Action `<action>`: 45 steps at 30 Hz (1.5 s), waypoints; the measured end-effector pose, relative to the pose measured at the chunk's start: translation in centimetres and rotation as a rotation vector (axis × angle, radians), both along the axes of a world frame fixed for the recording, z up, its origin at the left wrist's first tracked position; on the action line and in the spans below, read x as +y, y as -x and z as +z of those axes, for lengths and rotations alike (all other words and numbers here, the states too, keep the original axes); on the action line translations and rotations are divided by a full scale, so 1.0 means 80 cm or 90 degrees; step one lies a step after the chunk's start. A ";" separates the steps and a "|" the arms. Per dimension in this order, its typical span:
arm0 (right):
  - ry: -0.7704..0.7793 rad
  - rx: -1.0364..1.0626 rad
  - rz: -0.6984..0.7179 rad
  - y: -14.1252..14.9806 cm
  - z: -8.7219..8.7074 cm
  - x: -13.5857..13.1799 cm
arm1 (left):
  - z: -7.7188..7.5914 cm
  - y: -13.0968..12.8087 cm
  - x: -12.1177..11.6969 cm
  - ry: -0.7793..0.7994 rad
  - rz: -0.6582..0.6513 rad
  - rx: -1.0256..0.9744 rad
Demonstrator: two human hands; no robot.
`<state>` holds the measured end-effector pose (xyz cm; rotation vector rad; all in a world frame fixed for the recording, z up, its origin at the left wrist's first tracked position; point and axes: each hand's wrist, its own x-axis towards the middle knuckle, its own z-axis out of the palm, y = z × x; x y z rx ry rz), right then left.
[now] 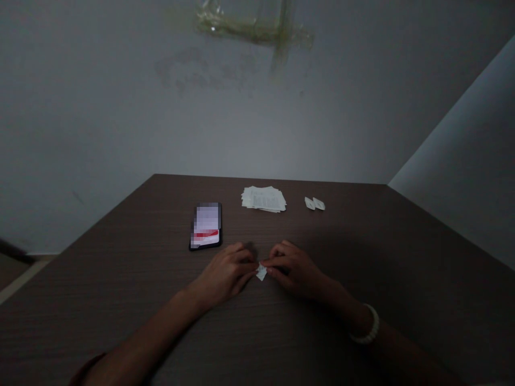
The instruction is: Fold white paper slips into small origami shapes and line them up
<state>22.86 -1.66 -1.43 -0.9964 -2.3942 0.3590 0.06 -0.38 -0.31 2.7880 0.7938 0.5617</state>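
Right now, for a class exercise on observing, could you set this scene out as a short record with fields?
Contact: left hand and right hand, fingertips at one small white paper
Surface: brown table
Beyond left hand: phone, screen lit
Towards far edge: loose stack of printed sheets
Right of stack: two small white pieces
Right wrist: pale bracelet
Light: dim

Single head-worn view, in which I look forward and steeply down across the brown wood-grain table [249, 338] from its near side, with both forearms [177, 308] entering from below. The left hand [229, 271] and right hand [295, 271] appear at middle range, just below centre; beyond the table's far edge, I face a stained grey wall [257, 118] filling the upper frame.
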 end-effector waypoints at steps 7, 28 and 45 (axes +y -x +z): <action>-0.016 -0.027 0.000 -0.003 0.003 -0.001 | 0.007 0.000 -0.004 0.014 -0.001 0.028; 0.016 0.027 -0.072 0.010 -0.010 -0.003 | -0.009 -0.009 -0.003 0.128 0.107 -0.068; 0.104 0.210 -0.105 0.014 -0.013 -0.003 | -0.003 -0.010 -0.005 0.110 0.102 -0.067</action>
